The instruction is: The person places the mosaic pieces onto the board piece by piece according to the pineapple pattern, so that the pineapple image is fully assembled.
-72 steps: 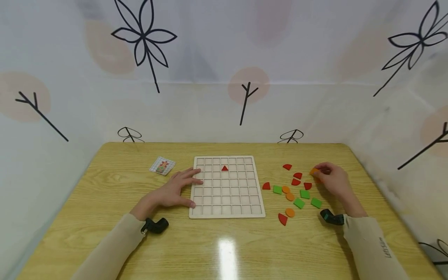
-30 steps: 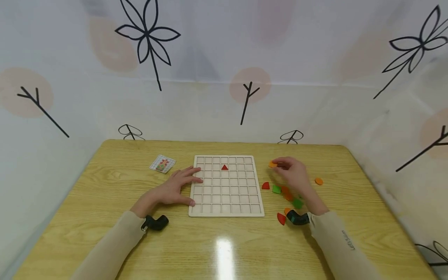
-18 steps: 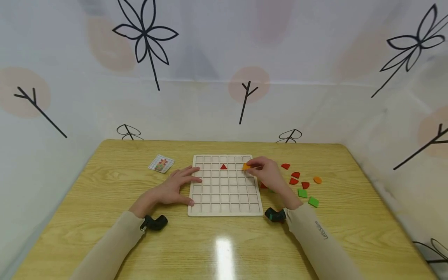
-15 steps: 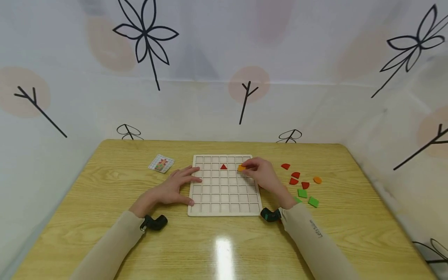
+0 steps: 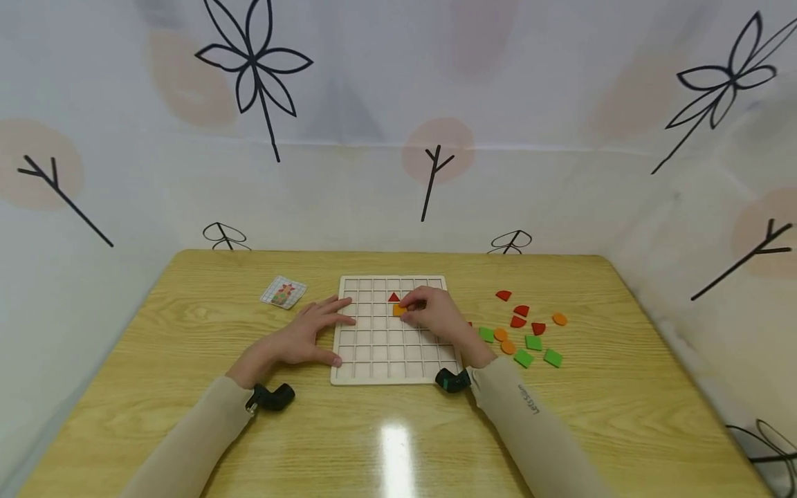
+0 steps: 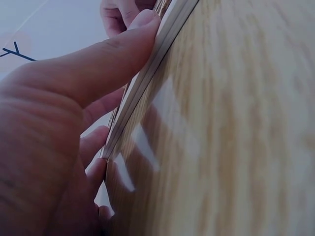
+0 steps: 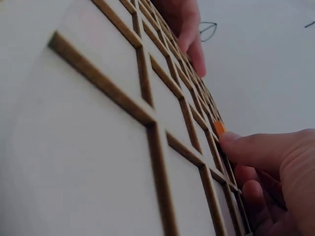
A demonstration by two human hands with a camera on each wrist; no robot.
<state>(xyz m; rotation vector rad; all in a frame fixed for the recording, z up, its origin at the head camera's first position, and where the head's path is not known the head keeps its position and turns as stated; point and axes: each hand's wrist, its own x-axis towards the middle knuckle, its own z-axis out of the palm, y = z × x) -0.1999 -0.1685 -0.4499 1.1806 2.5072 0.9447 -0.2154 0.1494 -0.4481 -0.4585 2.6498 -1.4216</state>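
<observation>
A pale wooden grid board (image 5: 382, 373) lies on the table. One red triangle (image 5: 394, 297) sits in a cell of its upper part. My right hand (image 5: 436, 315) pinches an orange square tile (image 5: 398, 310) between thumb and fingers, at the cell just below the triangle. In the right wrist view, part of the orange tile (image 7: 219, 128) shows at the thumb tip, against the grid. Along the board's left edge rests my left hand (image 5: 305, 339), its fingers spread and its fingertips on the frame. The left wrist view shows the left thumb (image 6: 113, 59) on the board's rim.
To the right of the board lie several red quarter-circle pieces (image 5: 518, 322), green square tiles (image 5: 533, 342) and orange discs (image 5: 560, 319). A card (image 5: 283, 292) with a flower picture on a grid lies left of the board. Patterned cloth (image 5: 349, 200) hangs behind the table.
My right hand has carried the orange tile leftward from the loose pieces, over the board, to the cell below the red triangle. My left hand has stayed at the board's edge.
</observation>
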